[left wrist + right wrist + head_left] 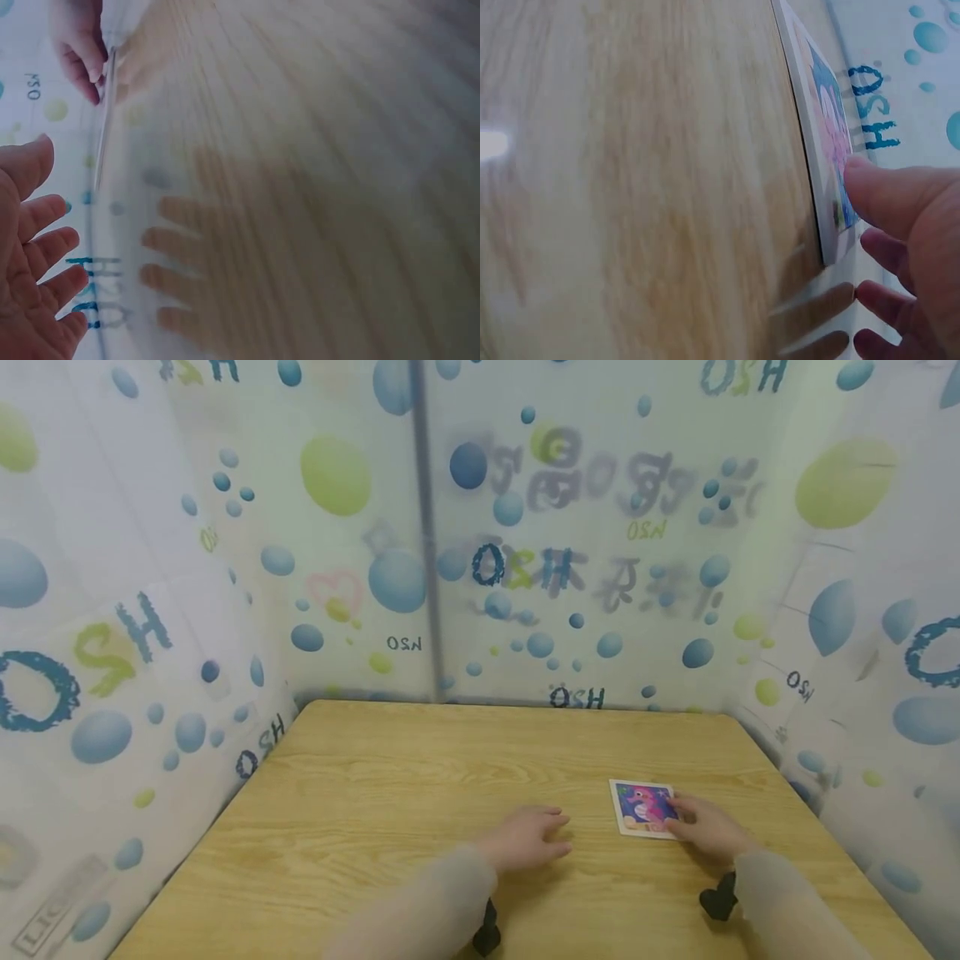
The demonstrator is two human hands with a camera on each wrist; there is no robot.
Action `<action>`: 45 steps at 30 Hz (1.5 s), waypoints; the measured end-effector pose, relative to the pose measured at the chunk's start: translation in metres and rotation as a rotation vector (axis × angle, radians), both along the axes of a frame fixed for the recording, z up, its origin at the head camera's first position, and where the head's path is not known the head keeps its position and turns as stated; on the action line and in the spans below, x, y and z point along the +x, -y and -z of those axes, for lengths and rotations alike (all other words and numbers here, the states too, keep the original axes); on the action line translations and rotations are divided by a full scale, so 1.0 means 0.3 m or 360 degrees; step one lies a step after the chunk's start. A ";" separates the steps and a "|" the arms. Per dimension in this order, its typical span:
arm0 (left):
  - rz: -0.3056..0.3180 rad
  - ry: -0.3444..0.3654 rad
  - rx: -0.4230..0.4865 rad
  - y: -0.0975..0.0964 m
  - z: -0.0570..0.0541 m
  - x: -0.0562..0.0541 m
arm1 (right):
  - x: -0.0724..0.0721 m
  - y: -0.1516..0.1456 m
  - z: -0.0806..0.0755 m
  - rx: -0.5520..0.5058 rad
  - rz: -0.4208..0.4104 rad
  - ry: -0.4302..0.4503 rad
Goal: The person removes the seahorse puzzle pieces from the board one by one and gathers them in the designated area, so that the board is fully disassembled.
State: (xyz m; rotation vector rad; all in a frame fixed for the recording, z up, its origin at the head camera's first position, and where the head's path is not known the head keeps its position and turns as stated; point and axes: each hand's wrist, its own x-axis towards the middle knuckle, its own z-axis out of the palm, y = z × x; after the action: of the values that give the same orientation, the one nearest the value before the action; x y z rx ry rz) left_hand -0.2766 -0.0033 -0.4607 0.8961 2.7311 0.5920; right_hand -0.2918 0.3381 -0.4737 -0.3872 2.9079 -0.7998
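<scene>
A thin square picture board [645,810] with a pink seahorse on a purple-blue ground and a white border lies on the wooden table. My right hand [708,828] is at its right edge. In the right wrist view, the thumb [874,187] reaches over the board's printed face [832,142], and the other fingers spread apart beside its near corner. Whether the thumb presses on it is hard to tell. To the left of the board, my left hand [527,837] hovers low over the wood, holding nothing. Its fingers [56,247] are spread and loosely bent in the left wrist view.
The pale wooden table [390,785] stretches around both hands. White curtains [360,552] printed with blue and green drops and H2O lettering enclose its back and sides. Dark wrist mounts [718,897] hang below both sleeves.
</scene>
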 end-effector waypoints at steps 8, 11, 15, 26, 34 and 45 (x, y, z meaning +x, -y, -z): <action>-0.0051 -0.0090 -0.0110 -0.111 0.019 -0.011 | 0.010 0.009 -0.003 0.0060 0.0037 0.0036; -0.0075 -0.0087 -0.0130 -0.121 0.025 -0.012 | 0.015 0.036 0.003 0.0187 0.0060 -0.0014; -0.0122 -0.0042 -0.0108 -0.116 0.026 -0.010 | 0.009 0.082 0.022 0.0294 0.0053 -0.0104; -0.0233 -0.0074 -0.0096 -0.081 0.041 -0.037 | -0.002 0.216 0.035 0.0307 -0.0027 -0.0187; -0.0208 -0.0167 -0.0178 -0.040 0.040 -0.057 | -0.014 0.301 0.034 0.0284 -0.0045 -0.0189; -0.0178 -0.0175 -0.0300 0.037 0.034 -0.068 | -0.018 0.401 0.019 0.0269 -0.0057 -0.0150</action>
State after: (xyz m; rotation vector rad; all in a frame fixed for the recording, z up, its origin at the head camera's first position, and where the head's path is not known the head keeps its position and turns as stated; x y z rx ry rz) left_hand -0.2970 -0.0145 -0.4711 0.7556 2.8905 0.3052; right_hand -0.2971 0.2179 -0.4796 -0.4702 3.0162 -0.5395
